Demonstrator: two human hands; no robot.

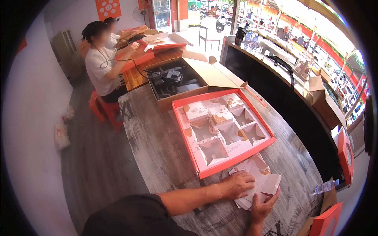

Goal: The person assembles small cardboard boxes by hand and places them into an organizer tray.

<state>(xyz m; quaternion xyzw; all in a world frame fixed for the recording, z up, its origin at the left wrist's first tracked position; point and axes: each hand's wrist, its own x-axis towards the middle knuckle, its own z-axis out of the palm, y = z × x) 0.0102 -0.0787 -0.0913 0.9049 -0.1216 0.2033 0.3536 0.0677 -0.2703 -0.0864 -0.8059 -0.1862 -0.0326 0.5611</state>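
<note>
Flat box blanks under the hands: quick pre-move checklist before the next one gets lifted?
1. Left hand resting flat on the stack of flat box blanks: ok.
2. Right hand at the stack's near edge, thumb up against it: ok.
3. Single blank separated from the stack: cannot tell.
4. Red tray lying flat on the wooden table, just beyond the stack: ok.
5. Open compartments left in the tray: ok, several.
6. Water bottle clear of the hands: ok.
</note>
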